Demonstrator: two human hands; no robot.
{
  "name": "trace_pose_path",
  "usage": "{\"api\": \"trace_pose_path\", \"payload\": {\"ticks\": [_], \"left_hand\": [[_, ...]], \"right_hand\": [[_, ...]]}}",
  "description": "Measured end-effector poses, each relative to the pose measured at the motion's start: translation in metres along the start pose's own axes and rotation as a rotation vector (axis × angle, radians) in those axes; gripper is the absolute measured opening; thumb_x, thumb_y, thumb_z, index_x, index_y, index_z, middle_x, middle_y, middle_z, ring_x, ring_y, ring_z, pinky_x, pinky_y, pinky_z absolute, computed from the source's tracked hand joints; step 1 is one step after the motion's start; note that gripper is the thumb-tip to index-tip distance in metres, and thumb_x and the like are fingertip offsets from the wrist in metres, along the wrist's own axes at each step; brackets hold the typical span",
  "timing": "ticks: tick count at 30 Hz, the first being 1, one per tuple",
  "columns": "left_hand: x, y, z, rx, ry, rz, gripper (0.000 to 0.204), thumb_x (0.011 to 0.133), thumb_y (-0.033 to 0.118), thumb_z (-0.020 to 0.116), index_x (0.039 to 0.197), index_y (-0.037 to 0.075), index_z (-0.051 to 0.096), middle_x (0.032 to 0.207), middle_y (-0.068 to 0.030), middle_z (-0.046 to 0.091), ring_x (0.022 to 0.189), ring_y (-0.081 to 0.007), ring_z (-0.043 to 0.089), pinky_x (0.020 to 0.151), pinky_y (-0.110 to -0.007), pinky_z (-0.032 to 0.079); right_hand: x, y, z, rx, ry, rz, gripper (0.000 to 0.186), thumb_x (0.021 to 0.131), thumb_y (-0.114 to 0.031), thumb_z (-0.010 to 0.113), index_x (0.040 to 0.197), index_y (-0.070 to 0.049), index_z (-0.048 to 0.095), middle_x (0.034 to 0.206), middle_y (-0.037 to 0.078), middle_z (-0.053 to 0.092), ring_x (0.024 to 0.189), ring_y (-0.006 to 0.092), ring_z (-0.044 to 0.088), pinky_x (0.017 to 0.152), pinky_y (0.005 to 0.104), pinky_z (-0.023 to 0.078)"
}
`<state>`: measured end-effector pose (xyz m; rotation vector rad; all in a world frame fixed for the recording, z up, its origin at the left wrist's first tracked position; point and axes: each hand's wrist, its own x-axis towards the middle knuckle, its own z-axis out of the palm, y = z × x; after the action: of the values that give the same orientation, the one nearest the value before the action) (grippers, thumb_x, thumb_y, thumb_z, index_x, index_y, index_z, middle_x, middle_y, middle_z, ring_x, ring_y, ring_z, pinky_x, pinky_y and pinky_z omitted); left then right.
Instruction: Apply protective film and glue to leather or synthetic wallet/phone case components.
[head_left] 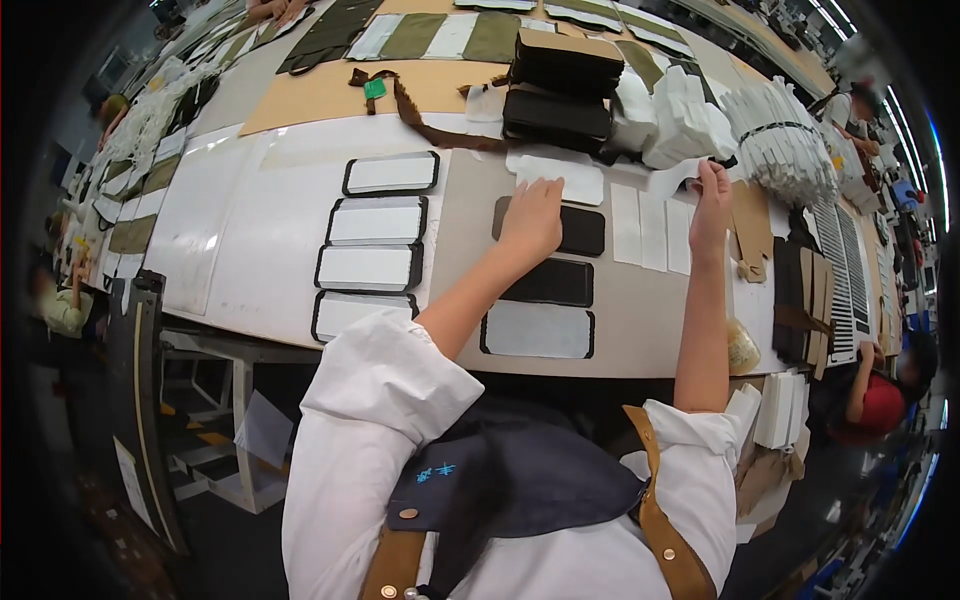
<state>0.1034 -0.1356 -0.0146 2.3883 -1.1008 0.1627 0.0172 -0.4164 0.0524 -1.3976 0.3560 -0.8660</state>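
Observation:
My left hand (533,218) reaches over a dark panel, its fingers closed at the near edge of a white rectangular sheet (578,184). My right hand (711,200), farther right, pinches a thin white strip (672,182) that hangs slightly curled toward the left. Under and beside my left hand lies a black rounded panel (584,232). Nearer to me is another black panel (548,283), then a black-edged panel with a pale sheet on it (538,332). Several narrow white strips (652,232) lie side by side between my hands.
Several black-edged panels with white sheets (376,222) form a column on the left. Behind my hands stand stacks of black panels (556,120) and white pieces (690,120). A tied white bundle (785,140) is at the right. A brown strap (430,128) lies far back. Other people work around.

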Motion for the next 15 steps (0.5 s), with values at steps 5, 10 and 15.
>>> {"api": "trace_pose_path", "payload": {"ticks": [5,10,15], "left_hand": [[-0.011,0.064,-0.061,-1.260,-0.114,-0.176,0.056,0.108,0.041,0.057,0.144,-0.002,0.054,0.137,-0.0128,0.063,0.128,-0.0246,0.060,0.114,-0.042,0.043],[-0.036,0.069,-0.099,-1.456,-0.186,-0.330,0.047,0.107,0.041,0.060,0.128,-0.001,0.066,0.107,-0.0009,0.070,0.096,-0.0068,0.062,0.087,-0.025,0.049],[-0.054,0.047,-0.114,-1.220,-0.253,-0.425,0.033,0.109,0.031,0.057,0.119,0.002,0.070,0.092,0.0017,0.067,0.082,-0.0053,0.057,0.075,-0.024,0.047]], "right_hand": [[-0.088,-0.063,0.052,-0.409,-0.405,-0.376,0.013,0.098,-0.016,0.071,0.104,-0.005,0.065,0.102,0.003,0.064,0.098,0.0170,0.059,0.094,0.0308,0.042],[-0.157,-0.079,0.079,-0.731,-0.582,-0.611,0.016,0.093,-0.006,0.072,0.107,-0.004,0.066,0.123,0.014,0.065,0.117,0.0304,0.059,0.106,0.0395,0.041],[-0.175,-0.063,0.052,-0.281,-0.392,-0.349,0.013,0.094,-0.009,0.074,0.105,-0.005,0.067,0.128,0.011,0.064,0.126,0.0252,0.055,0.111,0.0377,0.038]]}}
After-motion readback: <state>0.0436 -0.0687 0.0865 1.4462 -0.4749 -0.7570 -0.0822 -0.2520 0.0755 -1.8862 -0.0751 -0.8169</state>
